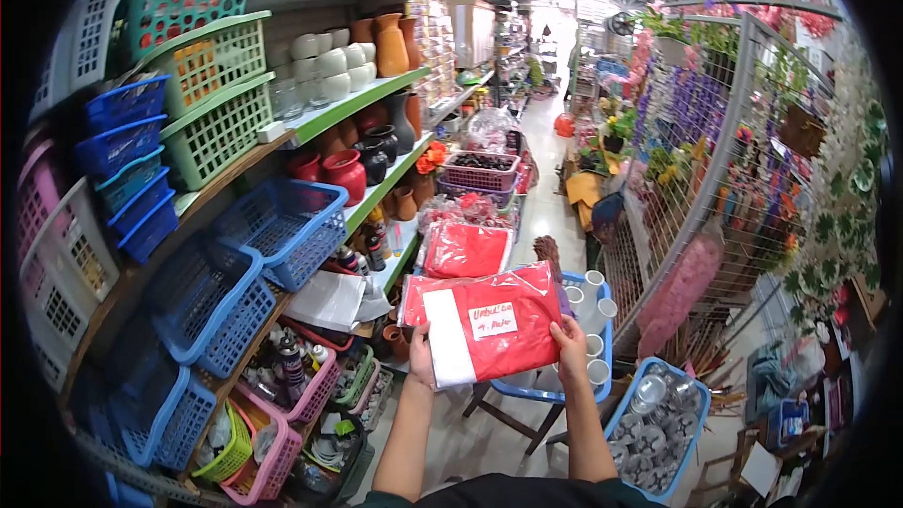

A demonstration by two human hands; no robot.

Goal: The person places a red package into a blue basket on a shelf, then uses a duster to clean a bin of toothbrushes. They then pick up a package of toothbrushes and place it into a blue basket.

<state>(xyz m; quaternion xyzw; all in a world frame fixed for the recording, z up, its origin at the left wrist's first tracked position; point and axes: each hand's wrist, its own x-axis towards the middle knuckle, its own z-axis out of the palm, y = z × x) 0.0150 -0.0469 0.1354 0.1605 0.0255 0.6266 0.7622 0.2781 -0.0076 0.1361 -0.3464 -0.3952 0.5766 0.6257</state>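
Nearest, just ahead of the body: a clear plastic packet (527, 353) of folded red material with a white band, held up before the blue tray. Clamped on its left edge, the left hand (422, 357); clamped on its right edge, the right hand (570, 343) — well apart, with the packet between. On the front, a white label (493, 319) handwritten in red: first line apparently starting "Umbul", the rest and the second line too rough to read surely. Low to the right, a blue basket (707, 404) full of clear, shiny containers. Behind the packet, the blue tray (609, 334) with white cups (596, 319). To the left, blue baskets (218, 312) along a shelf, and below, spray cans (290, 359) in a pink basket (324, 388), print too small to read. Just beyond the held packet, a second red packet (467, 246), wrapped likewise. Farther off, red vases (344, 177) on the left shelving; on the right, a wire-mesh rack (736, 85) hung with flowers. Farthest, a bright aisle (541, 132) between stocked shelves — boxes with unreadable print.
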